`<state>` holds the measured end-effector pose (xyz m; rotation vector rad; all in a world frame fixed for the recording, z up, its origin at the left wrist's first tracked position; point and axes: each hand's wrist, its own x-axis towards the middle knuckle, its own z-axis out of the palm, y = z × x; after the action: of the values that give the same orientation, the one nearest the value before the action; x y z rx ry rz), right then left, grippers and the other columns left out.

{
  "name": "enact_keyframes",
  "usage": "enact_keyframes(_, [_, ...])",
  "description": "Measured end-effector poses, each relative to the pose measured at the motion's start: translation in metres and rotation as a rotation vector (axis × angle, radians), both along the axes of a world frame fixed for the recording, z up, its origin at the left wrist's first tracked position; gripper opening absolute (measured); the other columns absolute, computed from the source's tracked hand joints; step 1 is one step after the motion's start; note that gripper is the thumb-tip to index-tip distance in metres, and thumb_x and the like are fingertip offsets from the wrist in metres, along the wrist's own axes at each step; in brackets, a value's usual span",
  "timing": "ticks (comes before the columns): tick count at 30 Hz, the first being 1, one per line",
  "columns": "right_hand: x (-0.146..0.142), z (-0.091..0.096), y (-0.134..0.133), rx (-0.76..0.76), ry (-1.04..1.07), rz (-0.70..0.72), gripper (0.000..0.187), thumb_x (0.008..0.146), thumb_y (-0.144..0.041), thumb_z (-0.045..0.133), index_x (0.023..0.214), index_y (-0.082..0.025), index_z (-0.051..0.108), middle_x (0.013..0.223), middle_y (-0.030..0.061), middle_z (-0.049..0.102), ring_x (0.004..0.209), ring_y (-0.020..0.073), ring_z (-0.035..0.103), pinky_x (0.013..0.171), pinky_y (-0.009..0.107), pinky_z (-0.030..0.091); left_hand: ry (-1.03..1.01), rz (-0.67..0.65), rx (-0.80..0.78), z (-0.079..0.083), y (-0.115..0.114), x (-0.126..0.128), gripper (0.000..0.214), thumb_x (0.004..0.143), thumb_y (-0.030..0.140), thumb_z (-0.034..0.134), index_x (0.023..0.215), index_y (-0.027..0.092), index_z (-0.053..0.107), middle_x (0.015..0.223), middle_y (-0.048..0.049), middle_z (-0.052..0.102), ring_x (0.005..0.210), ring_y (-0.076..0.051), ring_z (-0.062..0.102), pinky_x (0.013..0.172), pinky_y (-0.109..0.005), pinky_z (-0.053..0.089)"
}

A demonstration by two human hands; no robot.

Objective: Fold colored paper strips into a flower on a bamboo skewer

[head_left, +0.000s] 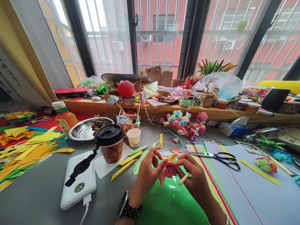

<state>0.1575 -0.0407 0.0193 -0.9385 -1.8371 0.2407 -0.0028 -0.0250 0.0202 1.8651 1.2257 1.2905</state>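
Observation:
In the lower middle of the head view, my left hand (148, 167) pinches a folded pink paper flower (167, 172) by its left side. A small yellow paper piece (172, 157) sticks up from its top. My right hand (194, 173) is closed at the flower's right side, thumb and index finger near the yellow piece. A short pale wooden stick (184, 179) juts out from between the right hand's fingers; its other end is hidden. Below both hands is a shiny green balloon (168, 203). Black-handled scissors (219, 156) lie to the right on stacked coloured paper (246, 178).
On the left stand a lidded coffee cup (110, 147), a white power bank (78, 181) with a cable, a paper cup (134, 139), a metal plate (82, 128) and a juice bottle (64, 118). Cut paper strips (30, 143) pile up farther left. Craft flowers (182, 122) stand behind.

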Motion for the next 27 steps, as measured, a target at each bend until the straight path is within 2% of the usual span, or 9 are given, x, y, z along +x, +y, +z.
enact_keyframes(4, [0.0,-0.0042,0.002,0.072,-0.011,-0.106,0.008,0.081,-0.019,0.052,0.078,-0.017,0.06,0.074,0.004,0.056,0.066,0.0149,0.058,0.057,0.025,0.049,0.081,-0.025,0.219,0.0003,-0.0042,0.0039,0.007,0.078,0.023,0.054,0.076,0.017,0.057,0.073,-0.0022,0.057,0.063,-0.012,0.053,0.059,-0.024,0.045])
enact_keyframes(8, [-0.0008,-0.0049,0.0017,0.128,-0.021,-0.153,0.01,0.081,-0.021,0.052,0.078,-0.019,0.061,0.072,0.0034,0.057,0.064,0.0147,0.059,0.055,0.024,0.049,0.124,-0.014,0.328,0.0004,-0.0065,0.0068,0.005,0.078,0.017,0.055,0.077,0.018,0.06,0.075,-0.0041,0.061,0.074,-0.016,0.057,0.067,-0.028,0.047])
enact_keyframes(18, [-0.0029,-0.0051,0.0001,0.118,0.004,-0.137,0.01,0.082,-0.02,0.051,0.077,-0.017,0.06,0.074,0.0046,0.056,0.065,0.0151,0.059,0.057,0.025,0.049,0.124,0.017,0.297,0.0035,-0.0071,0.0063,0.005,0.077,0.022,0.056,0.076,0.018,0.058,0.073,-0.003,0.061,0.066,-0.014,0.057,0.062,-0.027,0.047])
enact_keyframes(27, [-0.0033,-0.0086,0.0007,0.11,-0.012,-0.128,0.009,0.08,-0.015,0.052,0.078,-0.016,0.06,0.072,0.0044,0.055,0.063,0.015,0.057,0.054,0.025,0.049,0.139,0.0,0.3,-0.0007,-0.0055,0.0058,0.003,0.077,0.016,0.054,0.075,0.017,0.055,0.072,-0.0031,0.059,0.068,-0.015,0.056,0.063,-0.026,0.046])
